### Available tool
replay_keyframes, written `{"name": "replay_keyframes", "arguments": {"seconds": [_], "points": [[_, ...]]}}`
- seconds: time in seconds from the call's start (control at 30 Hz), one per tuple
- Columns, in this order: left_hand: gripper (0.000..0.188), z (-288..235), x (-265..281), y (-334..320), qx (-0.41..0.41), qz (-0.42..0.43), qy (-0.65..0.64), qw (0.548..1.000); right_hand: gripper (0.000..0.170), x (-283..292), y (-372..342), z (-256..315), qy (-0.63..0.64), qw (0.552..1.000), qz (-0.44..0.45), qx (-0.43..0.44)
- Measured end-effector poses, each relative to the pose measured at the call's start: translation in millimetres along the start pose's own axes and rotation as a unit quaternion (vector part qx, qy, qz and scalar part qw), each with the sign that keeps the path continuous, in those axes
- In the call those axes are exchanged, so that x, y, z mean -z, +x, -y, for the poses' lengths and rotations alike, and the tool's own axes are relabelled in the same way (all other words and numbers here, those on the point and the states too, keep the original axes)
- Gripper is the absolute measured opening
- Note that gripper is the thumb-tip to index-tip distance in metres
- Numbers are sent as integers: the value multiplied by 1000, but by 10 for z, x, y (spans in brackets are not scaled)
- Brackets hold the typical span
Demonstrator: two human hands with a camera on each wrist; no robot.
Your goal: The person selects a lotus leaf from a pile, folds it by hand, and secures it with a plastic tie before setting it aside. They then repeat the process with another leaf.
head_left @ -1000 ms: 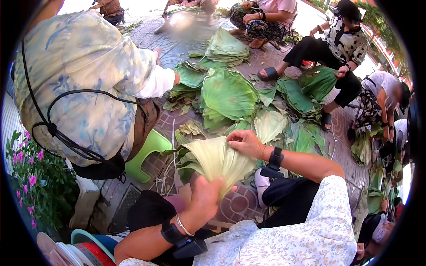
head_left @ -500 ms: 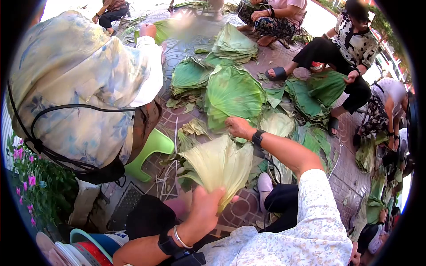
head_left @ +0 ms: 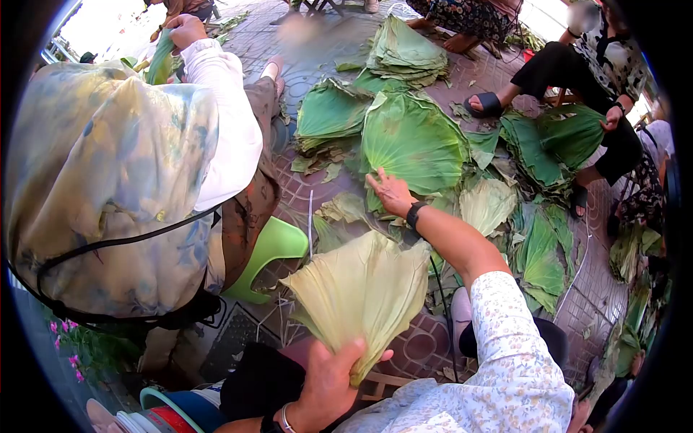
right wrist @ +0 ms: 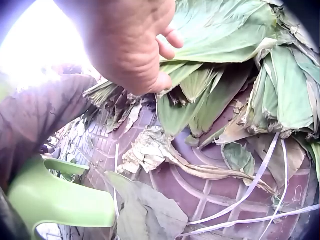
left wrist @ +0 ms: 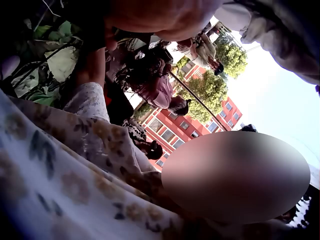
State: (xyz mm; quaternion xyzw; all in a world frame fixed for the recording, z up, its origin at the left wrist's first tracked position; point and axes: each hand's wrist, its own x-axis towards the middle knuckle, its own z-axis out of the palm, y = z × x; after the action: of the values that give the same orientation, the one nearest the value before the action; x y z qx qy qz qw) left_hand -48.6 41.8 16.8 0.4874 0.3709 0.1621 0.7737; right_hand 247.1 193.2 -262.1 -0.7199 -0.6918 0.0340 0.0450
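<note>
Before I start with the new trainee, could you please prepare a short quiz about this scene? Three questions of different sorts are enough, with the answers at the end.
1. Open question: What does the left grip hold?
2. True or false: The right grip holds a pink flower.
3. Multiple choice: What colour is the stool?
A. Red
B. Light green
C. White

Key:
1. A pale, fan-shaped leaf; whether it is one layer or several is hard to tell.
2. False. It is at the near edge of the large green leaf stack.
3. B.
</note>
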Motion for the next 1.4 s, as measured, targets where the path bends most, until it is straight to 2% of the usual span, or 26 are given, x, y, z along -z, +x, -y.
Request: {"name": "replay_keyframes", "arguments": {"seconds": [0.03, 0.07, 0.1, 0.13, 0.23, 0.33, 0.43, 0.53, 0.57, 0.6, 0.67, 0.7, 0.73, 0.83, 0.9, 0.93, 1.0, 1.07, 1.17, 1.33, 1.4], "points": [[32, 6, 41, 6, -37, 30, 98, 994, 51, -27, 37, 11, -17, 1000, 1, -10], [32, 7, 27, 9, -1, -18, -7, 1000, 59, -40, 81, 15, -10, 999, 33, -21], [33, -15, -40, 7, 36, -65, -113, 991, 60, -64, 97, 5, -27, 999, 37, -18], [34, -34, -82, 2, 71, -112, -218, 967, 62, -87, 99, -16, -44, 998, 41, -14], [33, -61, -85, -6, 63, -121, -217, 967, 60, -118, 160, -70, -49, 997, 65, -11], [31, -28, -61, -29, 64, -130, -237, 961, 53, -235, 209, -109, -34, 999, 36, -18], [30, 2, -19, -63, 64, -123, -232, 963, 45, -274, 233, -159, -16, 1000, 6, -15], [30, 14, -22, -86, 63, -121, -251, 958, 25, -221, 250, -262, 8, 1000, 12, -21], [30, 64, 43, -94, 3, -74, -87, 993, 21, -192, 249, -303, 10, 999, -5, -31], [30, 100, 146, -88, -57, -26, 80, 995, 17, -155, 239, -345, 12, 999, -21, -41], [30, 144, 185, -117, -40, -4, 92, 995, 13, -79, 208, -429, 17, 997, -60, -55], [29, 64, 121, -111, 38, -31, -64, 997, 13, -38, 179, -464, 19, 995, -83, -60], [28, 10, 69, -103, 115, -56, -218, 968, 13, 6, 149, -497, 21, 992, -106, -63], [24, -20, -26, -108, 78, -85, -273, 955, 14, 201, 37, -588, 36, 988, -126, -76], [22, 11, 18, -157, -1, -27, -45, 999, 14, 358, -61, -653, 73, 982, -159, -64], [22, 31, 32, -173, -41, 2, 71, 997, 15, 417, -104, -685, 92, 978, -176, -57], [22, 49, -57, -141, -2, -56, -58, 997, 15, 396, -142, -794, 135, 967, -205, -71], [26, 72, -84, -135, 19, -63, -90, 994, 15, 369, -170, -909, 175, 957, -217, -82], [38, 106, -47, -152, 17, -25, -45, 999, 15, 374, -242, -928, 220, 950, -200, -98], [38, 30, -141, -77, 45, -39, -186, 981, 19, 352, -258, -905, 224, 949, -182, -127], [38, 74, -138, -54, 28, -36, -120, 992, 23, 312, -275, -904, 199, 948, -231, -92]]}}
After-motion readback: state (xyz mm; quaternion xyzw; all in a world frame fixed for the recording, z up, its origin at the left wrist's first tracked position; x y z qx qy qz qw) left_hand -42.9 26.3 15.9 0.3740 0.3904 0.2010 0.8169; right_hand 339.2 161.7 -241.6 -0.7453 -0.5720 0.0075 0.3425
